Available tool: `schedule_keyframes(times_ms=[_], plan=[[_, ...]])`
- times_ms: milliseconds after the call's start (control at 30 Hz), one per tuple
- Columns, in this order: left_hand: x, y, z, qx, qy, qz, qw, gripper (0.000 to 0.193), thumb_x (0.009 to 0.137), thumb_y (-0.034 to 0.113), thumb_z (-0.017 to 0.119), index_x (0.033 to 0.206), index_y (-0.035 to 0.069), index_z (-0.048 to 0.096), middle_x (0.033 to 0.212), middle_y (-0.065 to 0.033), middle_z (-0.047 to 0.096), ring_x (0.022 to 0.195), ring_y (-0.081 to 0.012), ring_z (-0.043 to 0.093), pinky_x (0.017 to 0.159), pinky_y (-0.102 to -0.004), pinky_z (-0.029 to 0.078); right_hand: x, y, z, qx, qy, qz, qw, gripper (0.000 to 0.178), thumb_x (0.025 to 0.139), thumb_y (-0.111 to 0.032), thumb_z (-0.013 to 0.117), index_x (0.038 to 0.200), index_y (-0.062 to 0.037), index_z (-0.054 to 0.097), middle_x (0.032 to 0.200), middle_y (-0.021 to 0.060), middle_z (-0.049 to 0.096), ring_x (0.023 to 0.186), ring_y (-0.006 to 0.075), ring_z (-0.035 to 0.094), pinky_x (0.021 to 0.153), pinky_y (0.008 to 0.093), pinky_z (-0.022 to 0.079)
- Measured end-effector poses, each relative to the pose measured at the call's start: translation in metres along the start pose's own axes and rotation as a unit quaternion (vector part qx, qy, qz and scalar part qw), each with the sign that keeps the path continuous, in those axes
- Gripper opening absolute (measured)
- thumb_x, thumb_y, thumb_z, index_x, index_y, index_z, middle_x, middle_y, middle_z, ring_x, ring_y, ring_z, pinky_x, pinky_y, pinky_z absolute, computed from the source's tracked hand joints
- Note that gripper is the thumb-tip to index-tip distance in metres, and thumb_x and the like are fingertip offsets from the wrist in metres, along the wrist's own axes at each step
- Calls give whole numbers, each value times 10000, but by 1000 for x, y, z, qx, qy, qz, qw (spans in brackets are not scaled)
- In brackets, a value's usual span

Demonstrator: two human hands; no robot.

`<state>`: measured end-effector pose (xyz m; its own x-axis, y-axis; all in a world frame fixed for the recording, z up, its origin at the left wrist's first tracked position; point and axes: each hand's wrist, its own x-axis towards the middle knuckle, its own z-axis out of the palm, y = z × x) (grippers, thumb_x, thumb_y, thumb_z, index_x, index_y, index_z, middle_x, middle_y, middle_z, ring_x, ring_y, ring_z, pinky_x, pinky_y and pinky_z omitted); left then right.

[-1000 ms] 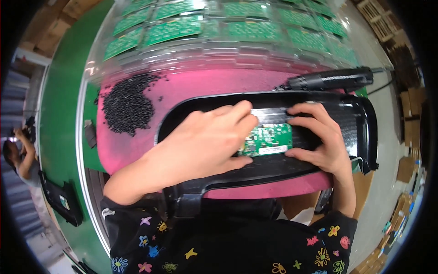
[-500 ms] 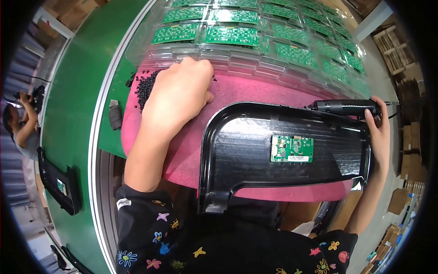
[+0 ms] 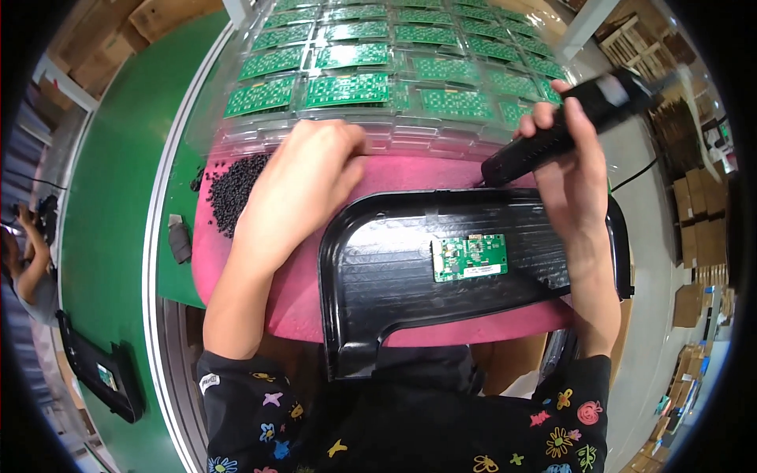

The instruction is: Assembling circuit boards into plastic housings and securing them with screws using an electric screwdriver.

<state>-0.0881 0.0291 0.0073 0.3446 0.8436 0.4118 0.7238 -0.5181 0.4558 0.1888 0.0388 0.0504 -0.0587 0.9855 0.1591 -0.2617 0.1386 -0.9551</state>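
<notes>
Black plastic housing (image 3: pixel 441 276) on pink mat (image 3: pixel 236 268), near bench edge; green circuit board (image 3: pixel 469 258) loose inside. Right hand (image 3: pixel 579 185) fingers closed around electric screwdriver (image 3: pixel 552 130); left hand (image 3: pixel 296 193) fingers half-open beside black screws (image 3: pixel 233 189). Risk: unsteadied board shifts under driver.

- My left hand (image 3: pixel 296 185) covers the near edge of the clear tray (image 3: pixel 236 130), upper middle; I cannot tell what its fingertips touch.
- The black screwdriver (image 3: pixel 564 126) tip, centre right, is too blurred to place.
- The black panel (image 3: pixel 394 268) hides my lap at lower centre.
</notes>
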Motion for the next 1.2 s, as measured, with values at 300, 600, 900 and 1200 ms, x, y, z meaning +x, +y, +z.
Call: schedule_keyframes(times_ms=[300, 600, 900, 1200], plan=[[-3, 50, 26, -323, -78, 66, 941, 123, 823, 17, 683, 927, -27, 632, 801, -91, 644, 702, -170, 634, 655, -287, 520, -45, -27, 24, 282, -143, -155, 936, 191, 929, -217, 597, 1037, -127, 468, 693, -43, 439, 658, 82, 415, 761, 291, 323], [1, 51, 36, -310, -82, 73, 944, 114, 825, 24, 679, 923, -22, 642, 795, -102, 641, 730, -208, 653, 657, -309, 519, -53, -17, 16, 179, -181, -186, 949, 282, 863, -269, 684, 1019, -180, 467, 679, -66, 488, 645, 78, 460, 758, 300, 344], [2, 45, 39, -290, -71, 104, 949, 100, 799, 10, 700, 889, -16, 664, 820, -120, 671, 752, -254, 675, 654, -325, 528, -54, -10, 17, 136, -194, -212, 948, 326, 837, -294, 721, 1022, -193, 471, 677, -70, 529, 627, 70, 503, 736, 286, 376], [8, 51, 34, -272, -5, 120, 955, 156, 715, -12, 766, 852, -10, 691, 794, -97, 689, 722, -202, 679, 638, -279, 522, -53, -25, -22, 51, -132, -213, 967, 359, 916, -341, 588, 1108, -69, 453, 700, -20, 483, 513, 93, 449, 558, 284, 414]])
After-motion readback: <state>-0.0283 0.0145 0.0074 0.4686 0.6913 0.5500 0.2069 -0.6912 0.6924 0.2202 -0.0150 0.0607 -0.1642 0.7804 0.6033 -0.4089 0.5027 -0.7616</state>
